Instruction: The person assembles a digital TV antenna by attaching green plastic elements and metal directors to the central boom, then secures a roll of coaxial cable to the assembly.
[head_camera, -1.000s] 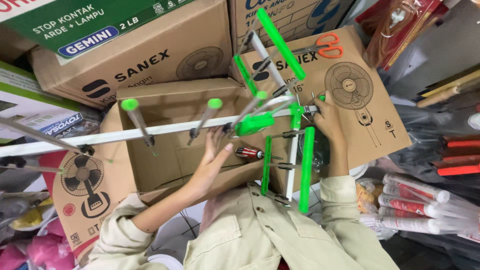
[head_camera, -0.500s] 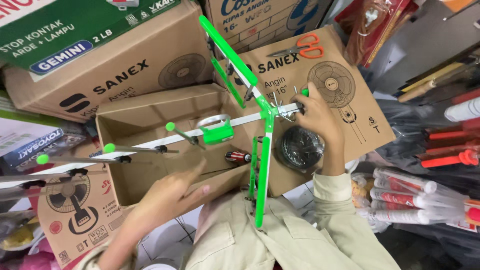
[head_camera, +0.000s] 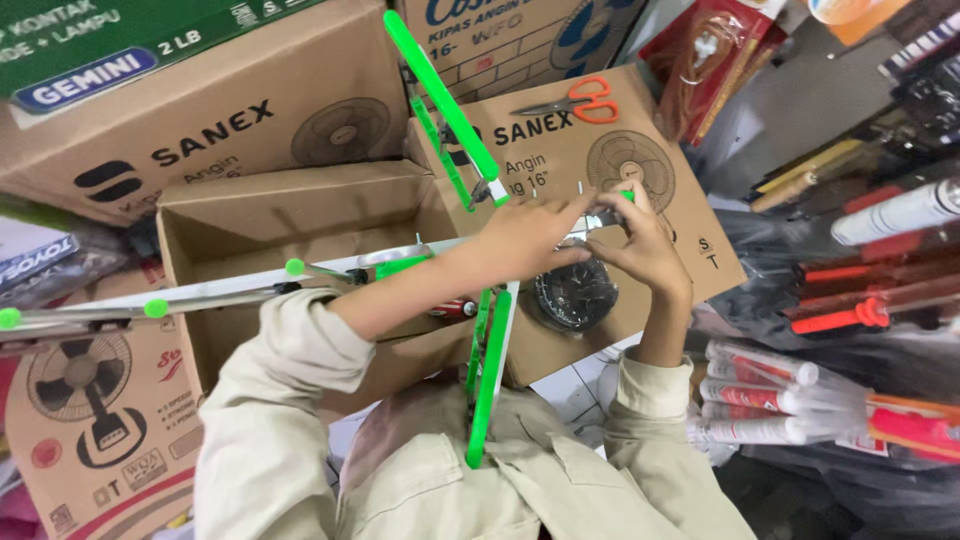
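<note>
I hold a green-and-white metal antenna frame over an open cardboard box. My left hand reaches across and grips the frame's centre joint, where a green bar slants up to the back. My right hand pinches the same joint from the right, its fingers touching those of the left. A long white boom with green end caps runs off to the left. Below my hands lies a black round coil, and a small red part sits by the box.
Orange-handled scissors lie on a fan carton behind my hands. More fan cartons are stacked at the back and left. Sealant tubes and red-and-black tools crowd the right side.
My left hand has risen from under the white boom to the centre joint beside my right hand. The frame has swung, and its boom now points further left.
</note>
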